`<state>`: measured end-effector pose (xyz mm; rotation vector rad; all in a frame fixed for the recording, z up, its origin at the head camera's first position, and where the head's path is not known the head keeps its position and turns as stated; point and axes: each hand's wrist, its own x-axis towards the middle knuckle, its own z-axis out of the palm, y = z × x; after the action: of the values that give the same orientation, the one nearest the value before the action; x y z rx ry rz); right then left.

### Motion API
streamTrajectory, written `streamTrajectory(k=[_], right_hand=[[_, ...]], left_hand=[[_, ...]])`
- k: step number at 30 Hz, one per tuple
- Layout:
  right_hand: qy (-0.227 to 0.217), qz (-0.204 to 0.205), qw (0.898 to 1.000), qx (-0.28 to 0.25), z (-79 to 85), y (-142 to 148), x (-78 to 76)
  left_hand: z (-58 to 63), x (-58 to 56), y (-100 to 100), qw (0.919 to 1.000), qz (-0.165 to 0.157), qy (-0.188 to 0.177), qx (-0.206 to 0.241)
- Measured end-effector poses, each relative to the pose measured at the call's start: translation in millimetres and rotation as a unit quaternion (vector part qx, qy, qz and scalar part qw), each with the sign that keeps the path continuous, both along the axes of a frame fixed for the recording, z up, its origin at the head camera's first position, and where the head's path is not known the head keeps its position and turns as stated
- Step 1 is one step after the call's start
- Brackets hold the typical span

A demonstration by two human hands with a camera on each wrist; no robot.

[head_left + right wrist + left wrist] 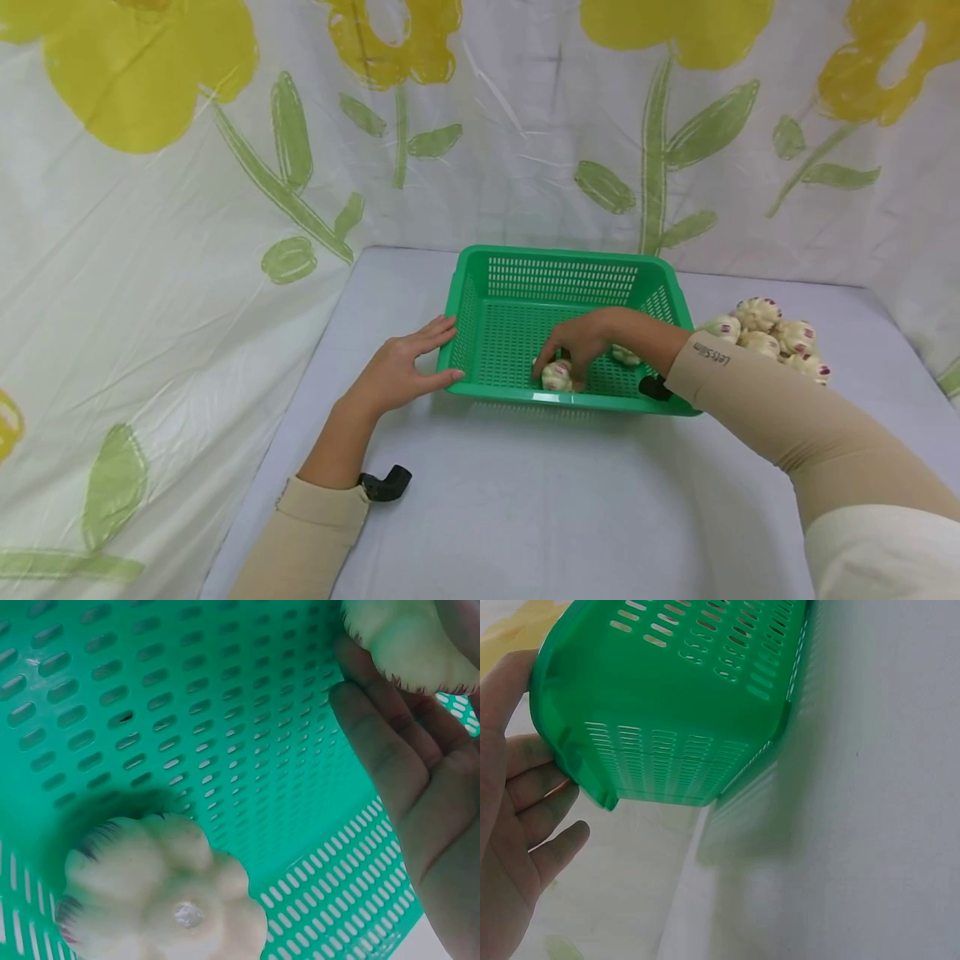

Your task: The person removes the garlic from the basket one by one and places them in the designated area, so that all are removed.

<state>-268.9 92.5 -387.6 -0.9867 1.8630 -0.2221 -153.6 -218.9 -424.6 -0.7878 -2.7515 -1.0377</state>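
A green plastic basket (566, 253) with slotted walls stands on the table. Inside it, near the front wall, my right hand (588, 340) grips a garlic bulb (557, 377), whose white skin has purple streaks. The right wrist view shows this held bulb (412, 645) at its upper right, fingers curled under it. A second garlic bulb (625, 356) lies in the basket to the right, partly behind my right forearm. My left hand (397, 375) rests against the basket's left rim with its fingers spread. In the left wrist view those fingers (544, 814) lie loosely along the rim.
Several more garlic bulbs (759, 315) are heaped on the table to the right of the basket, partly hidden by my right sleeve (750, 408). A white flower-patterned sheet (510, 167) hangs behind and to the left of the white table (525, 500).
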Motion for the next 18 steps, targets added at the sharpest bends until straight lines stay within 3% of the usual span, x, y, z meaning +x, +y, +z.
streamTrajectory(k=[11, 18], right_hand=[[0.001, 0.004, 1.0, -0.005, -0.1, 1.8, -2.4], [-0.006, -0.014, 1.0, -0.02, -1.1, 4.1, -4.3]], left_hand=[[1.9, 0.0, -0.1, 1.0, 0.0, -0.003, -0.002], [2.4, 0.7, 0.6, 1.0, 0.003, -0.008, -0.002]])
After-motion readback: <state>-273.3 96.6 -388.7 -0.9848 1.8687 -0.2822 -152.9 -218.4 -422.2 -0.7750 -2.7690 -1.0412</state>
